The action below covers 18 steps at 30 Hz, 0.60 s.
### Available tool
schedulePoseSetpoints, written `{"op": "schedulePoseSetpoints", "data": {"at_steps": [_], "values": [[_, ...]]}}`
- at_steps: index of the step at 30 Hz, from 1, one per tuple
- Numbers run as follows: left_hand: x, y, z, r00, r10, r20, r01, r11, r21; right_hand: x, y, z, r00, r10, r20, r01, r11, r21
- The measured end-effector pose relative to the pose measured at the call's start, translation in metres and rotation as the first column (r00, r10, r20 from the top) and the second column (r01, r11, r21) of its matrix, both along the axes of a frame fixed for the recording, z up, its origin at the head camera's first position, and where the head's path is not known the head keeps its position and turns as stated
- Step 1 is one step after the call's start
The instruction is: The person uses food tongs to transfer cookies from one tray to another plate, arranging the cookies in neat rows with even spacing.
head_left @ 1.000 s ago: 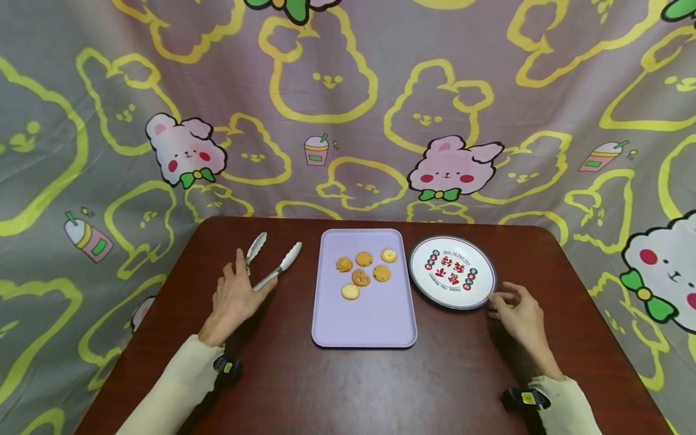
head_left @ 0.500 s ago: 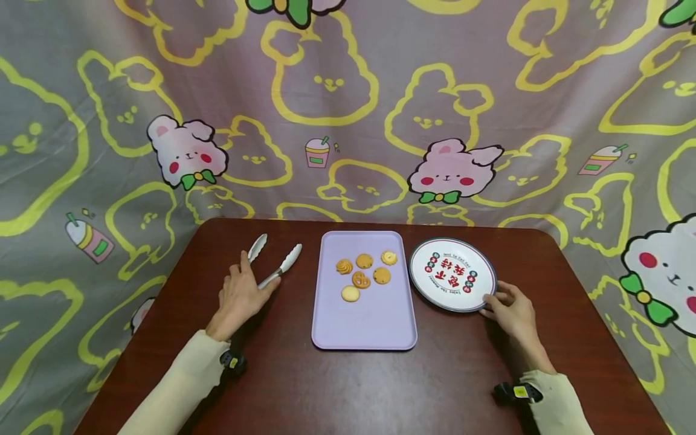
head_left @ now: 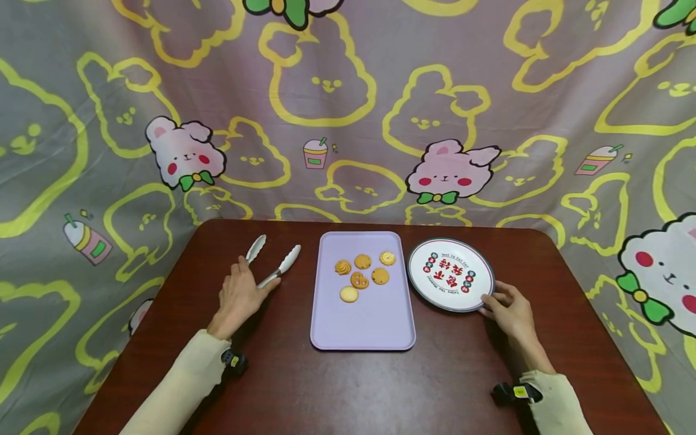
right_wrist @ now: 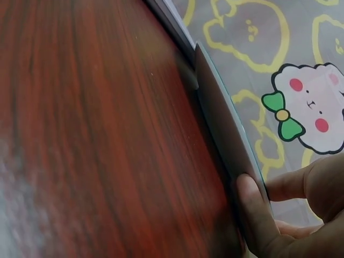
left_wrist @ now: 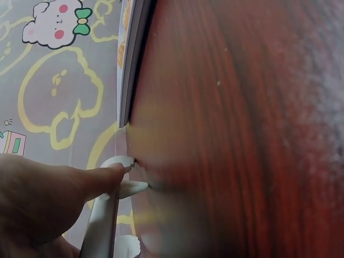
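Note:
In the head view, my left hand [head_left: 240, 297] holds a pair of tongs [head_left: 289, 260] at the table's left, its thumb and fingers on the two arms. The tongs' pale scalloped tips stand spread apart, while their rear end is hidden under the hand. The left wrist view shows the thumb [left_wrist: 102, 181] against one arm of the tongs [left_wrist: 101, 223]. On the other side, my right hand [head_left: 512, 313] pinches the near right rim of a round white plate [head_left: 435, 292] with red lettering. In the right wrist view, a finger [right_wrist: 253, 201] lies under the plate [right_wrist: 228, 126], which appears tilted slightly up.
A lilac tray [head_left: 361, 329] lies between the tongs and the plate. Several cookies, among them a pretzel-shaped one [head_left: 359, 280], sit on its far half. The dark wooden table [head_left: 370, 396] ends at a patterned curtain [head_left: 353, 139] behind.
My right hand has moved slightly left and taken hold of the plate's rim. My left hand has shifted a little to the right and grips the tongs. Tray and cookies stay put.

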State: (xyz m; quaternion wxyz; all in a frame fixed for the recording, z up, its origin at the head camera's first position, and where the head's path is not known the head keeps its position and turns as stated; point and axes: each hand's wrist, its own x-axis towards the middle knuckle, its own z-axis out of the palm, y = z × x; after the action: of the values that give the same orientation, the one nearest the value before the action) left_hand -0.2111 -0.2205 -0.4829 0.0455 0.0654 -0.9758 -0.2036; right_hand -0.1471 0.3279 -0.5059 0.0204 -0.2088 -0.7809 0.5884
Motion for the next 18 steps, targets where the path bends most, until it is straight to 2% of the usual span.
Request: {"op": "schedulePoseSetpoints", "data": {"at_steps": [7, 18], "values": [[-0.0005, -0.0015, -0.0012, 0.999, -0.012, -0.036, 0.012, 1.000, -0.006, 0.0001, 0.0046, -0.0001, 0.999, 0.049, 0.008, -0.049, 0.999, -0.011], [-0.0034, -0.0084, -0.0029, 0.999, -0.023, -0.036, 0.025, 0.998, 0.060, 0.0001, 0.0030, 0.0009, 0.999, 0.035, 0.039, -0.034, 0.999, -0.001]]}}
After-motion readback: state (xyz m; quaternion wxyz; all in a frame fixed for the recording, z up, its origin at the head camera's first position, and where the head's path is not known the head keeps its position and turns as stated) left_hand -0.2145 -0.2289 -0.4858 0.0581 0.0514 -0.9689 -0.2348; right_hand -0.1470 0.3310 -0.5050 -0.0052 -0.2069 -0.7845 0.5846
